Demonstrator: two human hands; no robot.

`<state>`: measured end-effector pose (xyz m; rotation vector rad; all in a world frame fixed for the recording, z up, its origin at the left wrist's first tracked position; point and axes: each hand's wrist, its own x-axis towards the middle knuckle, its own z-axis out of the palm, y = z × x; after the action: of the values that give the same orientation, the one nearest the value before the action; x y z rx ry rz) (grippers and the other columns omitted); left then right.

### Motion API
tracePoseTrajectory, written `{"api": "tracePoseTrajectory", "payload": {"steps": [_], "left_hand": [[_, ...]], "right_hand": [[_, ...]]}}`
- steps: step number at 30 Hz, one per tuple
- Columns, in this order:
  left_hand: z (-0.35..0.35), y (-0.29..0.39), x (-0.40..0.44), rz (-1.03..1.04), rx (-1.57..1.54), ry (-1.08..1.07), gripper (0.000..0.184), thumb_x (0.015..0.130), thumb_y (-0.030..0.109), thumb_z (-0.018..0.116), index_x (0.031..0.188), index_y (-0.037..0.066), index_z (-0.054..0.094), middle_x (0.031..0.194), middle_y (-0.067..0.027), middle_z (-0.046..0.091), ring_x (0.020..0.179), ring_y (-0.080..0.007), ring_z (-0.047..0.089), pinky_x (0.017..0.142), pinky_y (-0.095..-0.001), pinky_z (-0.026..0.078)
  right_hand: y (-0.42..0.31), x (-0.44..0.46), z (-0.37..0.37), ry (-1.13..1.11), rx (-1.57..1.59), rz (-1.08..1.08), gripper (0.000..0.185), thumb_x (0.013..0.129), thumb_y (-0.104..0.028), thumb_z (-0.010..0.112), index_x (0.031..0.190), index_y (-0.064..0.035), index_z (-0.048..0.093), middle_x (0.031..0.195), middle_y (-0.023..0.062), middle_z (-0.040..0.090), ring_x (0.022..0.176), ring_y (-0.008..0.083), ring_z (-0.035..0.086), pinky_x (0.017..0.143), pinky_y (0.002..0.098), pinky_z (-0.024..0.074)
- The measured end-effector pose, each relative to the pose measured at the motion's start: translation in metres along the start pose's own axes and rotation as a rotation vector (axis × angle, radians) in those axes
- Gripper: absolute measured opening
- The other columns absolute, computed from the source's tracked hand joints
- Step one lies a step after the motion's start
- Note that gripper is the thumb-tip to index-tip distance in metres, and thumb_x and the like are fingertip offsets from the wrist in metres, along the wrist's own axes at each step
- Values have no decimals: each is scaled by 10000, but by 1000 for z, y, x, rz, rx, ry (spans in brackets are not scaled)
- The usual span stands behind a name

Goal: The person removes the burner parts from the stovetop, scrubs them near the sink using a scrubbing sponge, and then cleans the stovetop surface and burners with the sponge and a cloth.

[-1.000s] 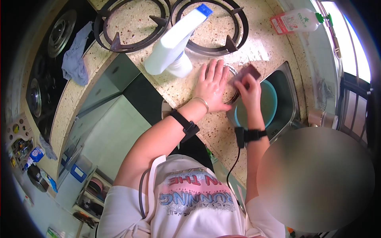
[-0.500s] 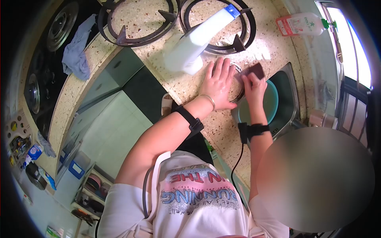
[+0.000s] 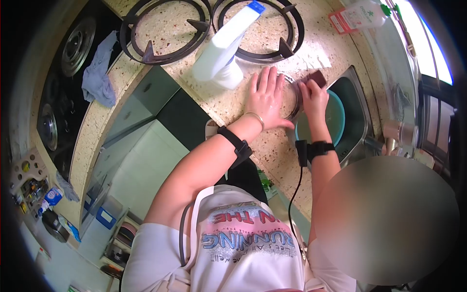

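My left hand (image 3: 266,97) lies flat with its fingers stretched out, pressing on a round metal ring (image 3: 295,115) on the speckled counter. Much of the ring is hidden beneath that hand. A dark reddish-brown scouring pad (image 3: 317,78) is pinched in the fingers of my right hand (image 3: 315,100), against the ring's right side. Just beyond my left fingertips stands a white spray bottle (image 3: 221,53) with a blue tip. A turquoise-rimmed basin (image 3: 342,117) sits in the metal sink (image 3: 359,104), below and right of my right hand.
Two black pan supports (image 3: 206,36) (image 3: 296,36) lie at the back of the counter. A clear bottle with a red label (image 3: 357,18) lies by the window. At left are a gas hob (image 3: 73,53) and a grey cloth (image 3: 99,73). A cable (image 3: 291,209) hangs from the right wristband.
The view has turned slightly, so the counter items appear shifted. My right hand and the scouring pad have moved slightly along the ring's right side. My left hand stays flat on the ring.
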<state>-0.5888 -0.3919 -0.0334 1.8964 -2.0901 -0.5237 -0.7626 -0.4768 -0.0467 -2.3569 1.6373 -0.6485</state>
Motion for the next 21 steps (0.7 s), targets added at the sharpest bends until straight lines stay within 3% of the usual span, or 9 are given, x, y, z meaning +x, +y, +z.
{"api": "tracePoseTrajectory", "payload": {"steps": [2, 4, 7, 11, 14, 21], "left_hand": [[3, -3, 0, 6, -51, 36, 1374, 514, 828, 688, 1507, -14, 248, 1580, -230, 186, 1484, -355, 117, 1180, -531, 67], [-4, -4, -1, 36, 3, -21, 1398, 493, 817, 709, 1514, -9, 230, 1589, -220, 170, 1489, -339, 115, 1178, -504, 85], [-14, -11, -3, 92, 100, -98, 1416, 475, 796, 733, 1518, -9, 215, 1593, -201, 173, 1486, -328, 132, 1162, -471, 133], [-15, -12, -4, 115, 134, -107, 1413, 496, 845, 678, 1518, -16, 218, 1587, -192, 194, 1482, -319, 125, 1170, -460, 135], [-11, -12, -3, 116, 136, -66, 1397, 496, 835, 686, 1514, -10, 236, 1578, -186, 218, 1474, -307, 155, 1158, -458, 161], [-14, -17, -4, 129, 124, -45, 1377, 480, 809, 715, 1506, 3, 273, 1568, -163, 261, 1465, -282, 198, 1143, -449, 179]], "right_hand": [[6, -34, -13, -117, 368, 314, 302, 817, -182, 758, 684, -39, 527, 628, 82, 528, 619, 174, 508, 578, 326, 408], [-8, -77, -13, -111, 519, 371, 313, 808, -122, 764, 682, -34, 491, 627, 26, 477, 603, 89, 420, 539, 259, 358], [-42, -117, -9, -127, 656, 508, 321, 814, -117, 751, 679, -33, 473, 610, -1, 441, 601, 77, 402, 534, 263, 348], [-35, -111, 0, -40, 609, 428, 337, 812, -115, 750, 643, -21, 474, 564, -1, 422, 553, 81, 372, 493, 278, 327], [-30, -86, -1, 55, 366, 370, 326, 818, -130, 745, 657, -23, 483, 557, 36, 411, 538, 95, 361, 483, 297, 330], [-46, -120, 9, 65, 601, 500, 325, 883, -173, 698, 668, -12, 516, 561, 38, 379, 546, 92, 342, 484, 297, 306]]}}
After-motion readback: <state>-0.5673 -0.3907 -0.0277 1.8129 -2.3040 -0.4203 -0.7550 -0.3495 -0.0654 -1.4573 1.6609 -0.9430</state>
